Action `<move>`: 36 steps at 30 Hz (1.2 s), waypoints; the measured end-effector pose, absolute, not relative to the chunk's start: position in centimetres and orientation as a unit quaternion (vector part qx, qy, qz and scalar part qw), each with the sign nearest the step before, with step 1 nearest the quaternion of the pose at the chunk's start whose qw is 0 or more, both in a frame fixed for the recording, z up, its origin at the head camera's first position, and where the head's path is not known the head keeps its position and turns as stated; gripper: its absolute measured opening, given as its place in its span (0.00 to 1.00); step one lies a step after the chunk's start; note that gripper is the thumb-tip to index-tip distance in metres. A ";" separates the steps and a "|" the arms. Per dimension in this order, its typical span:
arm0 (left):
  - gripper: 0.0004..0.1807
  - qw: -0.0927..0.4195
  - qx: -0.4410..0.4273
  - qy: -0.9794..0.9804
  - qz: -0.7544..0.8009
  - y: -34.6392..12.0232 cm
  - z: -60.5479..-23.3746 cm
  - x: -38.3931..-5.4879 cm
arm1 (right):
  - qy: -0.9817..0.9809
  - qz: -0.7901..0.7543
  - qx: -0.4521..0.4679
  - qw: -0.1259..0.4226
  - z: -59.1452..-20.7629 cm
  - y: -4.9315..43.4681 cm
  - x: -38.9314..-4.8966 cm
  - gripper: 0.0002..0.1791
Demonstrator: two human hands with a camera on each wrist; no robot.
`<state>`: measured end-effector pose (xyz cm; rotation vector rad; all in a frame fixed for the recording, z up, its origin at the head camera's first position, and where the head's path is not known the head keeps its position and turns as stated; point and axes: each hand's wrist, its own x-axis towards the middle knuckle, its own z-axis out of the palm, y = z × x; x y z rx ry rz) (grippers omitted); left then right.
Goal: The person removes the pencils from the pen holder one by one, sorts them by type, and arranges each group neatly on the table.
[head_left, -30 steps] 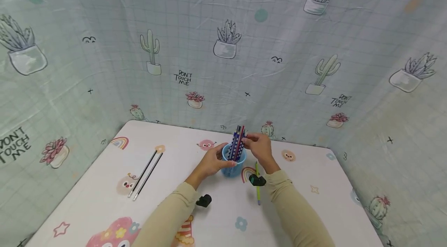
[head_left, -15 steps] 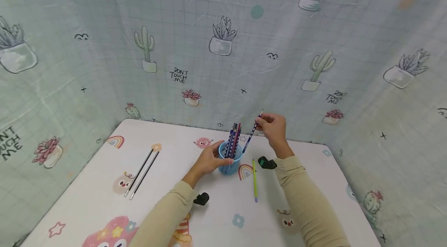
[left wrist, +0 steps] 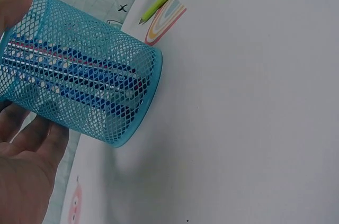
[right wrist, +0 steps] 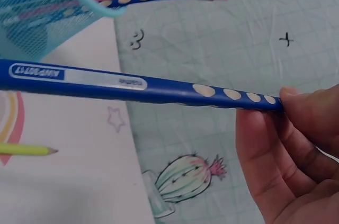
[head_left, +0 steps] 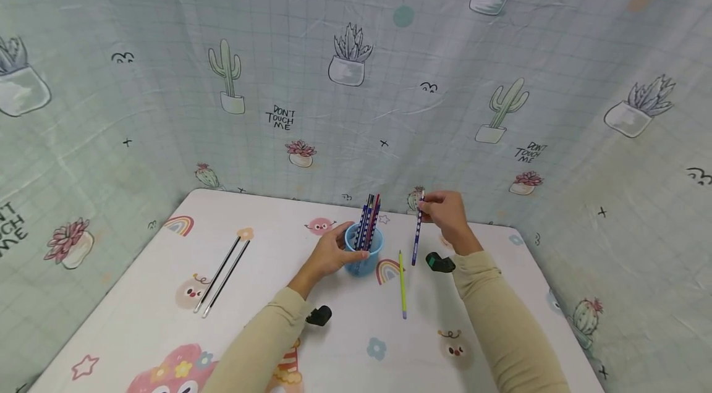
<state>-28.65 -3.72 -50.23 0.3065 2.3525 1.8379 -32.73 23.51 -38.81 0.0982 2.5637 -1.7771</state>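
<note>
Beige slvs [head_left: 503,319], blk wrist cams [head_left: 440,262]

The cup [left wrist: 103,41] was open, holey mesh, faintly glossy; metal or plastic, one could not tell. The blue pencil [right wrist: 175,91] wore a smooth, softly glossy coat of paint, interrupted by oval hollows that looked like bare, matt wood. The green pencil [right wrist: 24,149] was smoothly coated, with plain wood at its sharpened cone. The tabletop [left wrist: 238,128] looked smooth and matt. The backdrop [head_left: 311,22] was creased sheeting with a slight sheen, and the sleeves [head_left: 512,319] were matt cloth, wrinkled near the cuffs.
</note>
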 end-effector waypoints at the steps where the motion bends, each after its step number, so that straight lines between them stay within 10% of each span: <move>1: 0.49 0.070 0.102 0.783 0.610 -3.7 -50.2 -28.7 | 0.823 -0.567 0.036 0.018 -39.1 23.6 -32.7 0.16; 36: 0.48 0.066 0.099 0.787 0.606 -3.8 -50.5 -29.1 | 0.815 -0.549 0.113 0.146 -47.8 25.5 -31.9 0.17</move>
